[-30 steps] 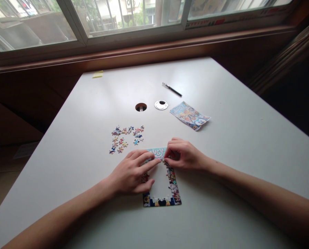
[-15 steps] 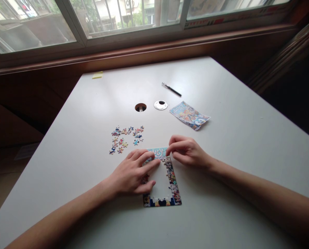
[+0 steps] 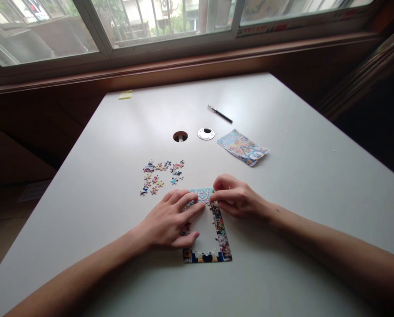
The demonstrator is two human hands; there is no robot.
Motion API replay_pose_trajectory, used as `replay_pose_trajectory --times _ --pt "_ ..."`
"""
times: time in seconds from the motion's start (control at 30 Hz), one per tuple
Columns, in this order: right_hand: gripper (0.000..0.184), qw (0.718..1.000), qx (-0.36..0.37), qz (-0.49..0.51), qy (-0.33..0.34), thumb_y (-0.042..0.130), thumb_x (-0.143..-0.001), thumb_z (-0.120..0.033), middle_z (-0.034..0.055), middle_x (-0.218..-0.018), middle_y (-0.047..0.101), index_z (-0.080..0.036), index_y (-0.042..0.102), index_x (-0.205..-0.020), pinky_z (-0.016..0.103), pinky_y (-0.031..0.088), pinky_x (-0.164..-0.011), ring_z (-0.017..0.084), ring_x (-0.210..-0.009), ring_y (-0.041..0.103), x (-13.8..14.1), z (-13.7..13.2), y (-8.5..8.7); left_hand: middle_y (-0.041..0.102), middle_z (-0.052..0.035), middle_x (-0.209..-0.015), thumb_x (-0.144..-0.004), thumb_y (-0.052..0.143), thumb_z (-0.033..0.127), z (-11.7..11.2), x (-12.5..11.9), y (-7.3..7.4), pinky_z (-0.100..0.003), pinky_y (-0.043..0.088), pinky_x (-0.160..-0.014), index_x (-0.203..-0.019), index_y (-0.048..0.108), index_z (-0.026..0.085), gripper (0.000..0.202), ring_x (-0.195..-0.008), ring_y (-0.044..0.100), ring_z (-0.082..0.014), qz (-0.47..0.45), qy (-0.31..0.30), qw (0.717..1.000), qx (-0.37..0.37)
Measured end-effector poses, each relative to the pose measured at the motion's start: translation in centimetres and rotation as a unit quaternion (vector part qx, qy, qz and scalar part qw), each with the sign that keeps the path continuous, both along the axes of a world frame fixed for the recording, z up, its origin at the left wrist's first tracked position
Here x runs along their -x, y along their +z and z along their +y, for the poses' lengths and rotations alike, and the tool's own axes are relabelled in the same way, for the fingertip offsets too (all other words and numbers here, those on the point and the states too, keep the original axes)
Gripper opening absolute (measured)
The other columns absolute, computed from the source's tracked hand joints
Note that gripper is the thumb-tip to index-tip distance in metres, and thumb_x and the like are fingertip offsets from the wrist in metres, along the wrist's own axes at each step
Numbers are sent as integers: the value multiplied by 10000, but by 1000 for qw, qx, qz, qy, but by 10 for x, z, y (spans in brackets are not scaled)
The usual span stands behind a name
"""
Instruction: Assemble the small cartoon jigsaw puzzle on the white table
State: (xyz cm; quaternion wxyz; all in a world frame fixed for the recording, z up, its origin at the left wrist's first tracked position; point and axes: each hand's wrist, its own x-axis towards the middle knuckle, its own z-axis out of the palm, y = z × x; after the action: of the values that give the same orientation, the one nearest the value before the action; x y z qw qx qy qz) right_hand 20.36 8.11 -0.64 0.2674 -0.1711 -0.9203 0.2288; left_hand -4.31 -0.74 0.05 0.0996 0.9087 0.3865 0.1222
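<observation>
A small jigsaw puzzle (image 3: pixel 217 237) lies on the white table (image 3: pixel 283 198), its border assembled and its middle bare. My left hand (image 3: pixel 169 222) rests flat on the puzzle's left side with fingers stretched toward the top edge. My right hand (image 3: pixel 235 197) is at the top right corner, fingers pinched together at the light-blue top strip; whether a piece is in them I cannot make out. Several loose puzzle pieces (image 3: pixel 160 176) lie scattered just beyond my left hand.
A printed puzzle bag (image 3: pixel 242 147) lies beyond my right hand. Further back are a round cable hole (image 3: pixel 180 136), its white cap (image 3: pixel 206 134), a black pen (image 3: pixel 220 114) and a yellow sticky note (image 3: pixel 125 94). A window runs behind the table.
My right hand lifted slightly off the puzzle's top right corner, then came back down onto it. My left hand stayed in place.
</observation>
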Motion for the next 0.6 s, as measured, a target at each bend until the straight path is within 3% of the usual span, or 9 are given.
replay_pose_trajectory --times 0.33,0.5,0.6 --pt "164 996 -84 -30 -13 553 -862 -124 53 -823 551 -215 685 -825 317 401 -681 162 -723 459 3 0 -1 462 -125 -1347 -850 545 489 0 -1 -2 -485 355 -1066 -1423 404 216 650 -1245 391 -326 -2 -2 1000 17" --pt "203 991 73 60 -94 522 -807 -63 48 -837 572 -195 669 -853 295 428 -631 155 -709 516 1 4 0 456 -124 -1350 -800 612 517 2 1 4 -523 349 -1064 -1407 423 237 694 -1234 392 -345 -27 -2 999 47" --pt "209 974 155 81 -142 502 -790 -47 38 -813 579 -186 659 -791 277 410 -578 143 -673 525 -1 8 1 464 -116 -1354 -761 664 453 3 5 9 -533 327 -1088 -1407 421 245 721 -1252 390 -338 -99 17 993 64"
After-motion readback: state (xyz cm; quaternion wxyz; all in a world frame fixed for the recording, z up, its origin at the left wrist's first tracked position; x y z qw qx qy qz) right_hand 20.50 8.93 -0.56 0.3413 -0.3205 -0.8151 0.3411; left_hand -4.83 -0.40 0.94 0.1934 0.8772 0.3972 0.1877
